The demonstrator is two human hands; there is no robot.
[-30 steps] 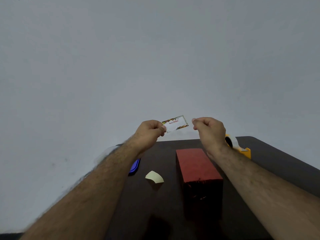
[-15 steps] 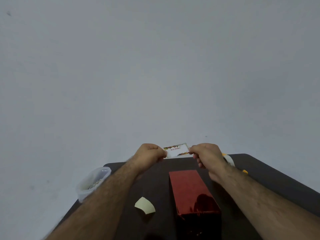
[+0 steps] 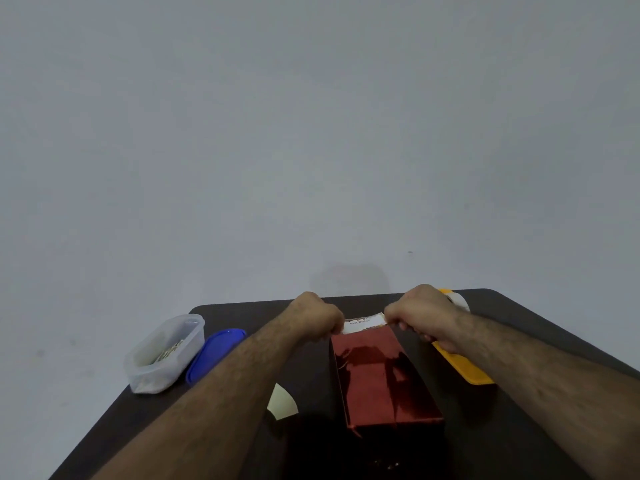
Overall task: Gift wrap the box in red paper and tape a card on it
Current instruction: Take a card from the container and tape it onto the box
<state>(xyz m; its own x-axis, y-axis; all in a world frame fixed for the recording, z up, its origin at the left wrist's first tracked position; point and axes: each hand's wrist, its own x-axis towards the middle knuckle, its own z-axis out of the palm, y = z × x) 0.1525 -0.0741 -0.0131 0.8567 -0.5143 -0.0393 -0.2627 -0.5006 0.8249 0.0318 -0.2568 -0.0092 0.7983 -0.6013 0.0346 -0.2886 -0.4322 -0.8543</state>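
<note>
A box wrapped in shiny red paper (image 3: 381, 379) lies lengthwise in the middle of the dark table (image 3: 540, 323). A small white card (image 3: 363, 323) with a patterned border and red lettering sits at the box's far end. My left hand (image 3: 317, 318) pinches the card's left edge and my right hand (image 3: 420, 313) pinches its right edge. Both fists are curled, knuckles up. Whether the card touches the box top I cannot tell.
A clear plastic tub (image 3: 166, 353) with small items stands at the left, its blue lid (image 3: 216, 355) beside it. A yellow tape dispenser (image 3: 460, 362) lies right of the box, partly under my right forearm. A pale curled paper scrap (image 3: 282, 401) lies left of the box.
Both hands have brought the card down from in front of the wall to the far end of the red box. My head has tilted down, showing more of the table.
</note>
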